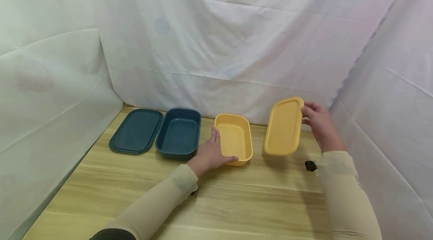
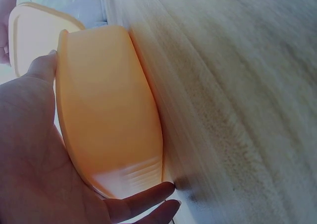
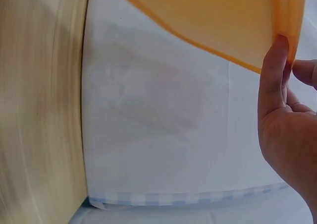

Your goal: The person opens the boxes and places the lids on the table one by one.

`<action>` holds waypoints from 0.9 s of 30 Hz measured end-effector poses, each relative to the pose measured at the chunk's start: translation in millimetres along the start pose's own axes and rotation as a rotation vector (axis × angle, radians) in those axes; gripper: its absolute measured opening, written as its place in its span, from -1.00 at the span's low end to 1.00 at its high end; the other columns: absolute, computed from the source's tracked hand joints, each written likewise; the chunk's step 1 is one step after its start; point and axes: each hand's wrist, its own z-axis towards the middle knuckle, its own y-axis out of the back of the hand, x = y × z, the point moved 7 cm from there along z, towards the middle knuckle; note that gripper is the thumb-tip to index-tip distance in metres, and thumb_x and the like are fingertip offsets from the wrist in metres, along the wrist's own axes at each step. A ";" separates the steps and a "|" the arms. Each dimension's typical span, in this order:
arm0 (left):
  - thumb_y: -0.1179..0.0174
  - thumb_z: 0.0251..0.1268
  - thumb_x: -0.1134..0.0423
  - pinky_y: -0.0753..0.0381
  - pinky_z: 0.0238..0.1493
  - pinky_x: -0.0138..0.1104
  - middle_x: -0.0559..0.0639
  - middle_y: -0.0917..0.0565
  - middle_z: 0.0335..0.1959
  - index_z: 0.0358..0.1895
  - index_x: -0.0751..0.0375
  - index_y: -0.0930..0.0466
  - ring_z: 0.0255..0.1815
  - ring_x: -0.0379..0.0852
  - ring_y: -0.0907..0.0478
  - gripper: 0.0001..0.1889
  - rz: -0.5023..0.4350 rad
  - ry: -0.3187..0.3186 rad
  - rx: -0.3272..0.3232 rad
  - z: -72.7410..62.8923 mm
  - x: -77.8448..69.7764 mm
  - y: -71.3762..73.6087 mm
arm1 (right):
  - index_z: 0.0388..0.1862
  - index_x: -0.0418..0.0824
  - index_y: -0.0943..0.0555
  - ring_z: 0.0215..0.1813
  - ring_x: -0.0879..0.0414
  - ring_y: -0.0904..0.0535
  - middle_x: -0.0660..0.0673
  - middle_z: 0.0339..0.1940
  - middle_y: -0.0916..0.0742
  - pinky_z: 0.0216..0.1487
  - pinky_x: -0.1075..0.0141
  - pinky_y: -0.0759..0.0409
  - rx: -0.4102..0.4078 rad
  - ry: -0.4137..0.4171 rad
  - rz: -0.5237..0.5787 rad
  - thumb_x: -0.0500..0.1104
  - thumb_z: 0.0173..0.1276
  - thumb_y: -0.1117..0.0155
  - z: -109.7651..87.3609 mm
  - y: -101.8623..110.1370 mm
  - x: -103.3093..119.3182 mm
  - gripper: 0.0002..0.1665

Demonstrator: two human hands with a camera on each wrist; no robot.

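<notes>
A yellow lunch box (image 1: 235,140), lidless, sits upright on the wooden table. My left hand (image 1: 211,154) is against its near left corner, thumb at the near rim and fingers stretched along the left side. In the left wrist view, the box's outer wall (image 2: 109,100) fills the space between thumb and fingers. Off to the right, my right hand (image 1: 319,124) pinches the yellow lid (image 1: 284,127) by its upper right edge and holds it tilted above the table. The right wrist view shows thumb and fingers at the corner of that lid (image 3: 223,21).
Left of the yellow box stands a dark blue box (image 1: 179,134), open at the top. Beside it a dark blue lid (image 1: 137,131) lies flat on the table (image 1: 236,202). White cloth (image 1: 216,44) hangs behind the table and along both sides.
</notes>
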 end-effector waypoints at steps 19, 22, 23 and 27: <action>-0.16 0.17 -0.78 -0.73 0.13 0.00 0.24 0.28 0.86 0.83 0.33 0.27 0.34 0.28 -0.65 0.53 0.002 -0.002 -0.003 -0.1 -0.4 1.8 | 0.58 -0.45 -0.43 -0.24 0.18 -0.66 0.04 -0.13 -0.74 -0.25 0.34 -0.77 -0.023 0.045 -0.186 -0.19 0.75 -0.23 -2.9 -8.5 10.4 -0.41; -0.21 0.19 -0.75 -0.73 0.12 0.02 0.23 0.28 0.86 0.83 0.34 0.26 0.35 0.28 -0.65 0.52 -0.005 0.003 -0.005 1.1 0.1 0.4 | 0.59 -0.46 -0.42 -0.25 0.18 -0.67 0.05 -0.14 -0.74 -0.27 0.34 -0.77 -0.025 0.043 -0.223 -0.18 0.75 -0.22 -3.3 -7.6 10.6 -0.40; -0.21 0.19 -0.74 -0.73 0.11 0.01 0.23 0.29 0.87 0.83 0.34 0.27 0.35 0.28 -0.65 0.52 -0.005 0.004 -0.006 1.4 0.2 0.2 | 0.60 -0.46 -0.42 -0.25 0.18 -0.67 0.05 -0.14 -0.74 -0.27 0.33 -0.77 -0.025 0.043 -0.236 -0.17 0.75 -0.22 -3.5 -7.6 10.7 -0.40; -0.19 0.18 -0.76 -0.73 0.10 0.00 0.22 0.29 0.87 0.83 0.33 0.27 0.37 0.29 -0.64 0.52 -0.004 0.006 -0.006 1.2 0.0 -0.1 | 0.62 -0.44 -0.41 -0.25 0.15 -0.68 0.02 -0.13 -0.73 -0.28 0.30 -0.78 -0.021 0.039 -0.268 -0.17 0.76 -0.21 -3.8 -7.1 10.0 -0.39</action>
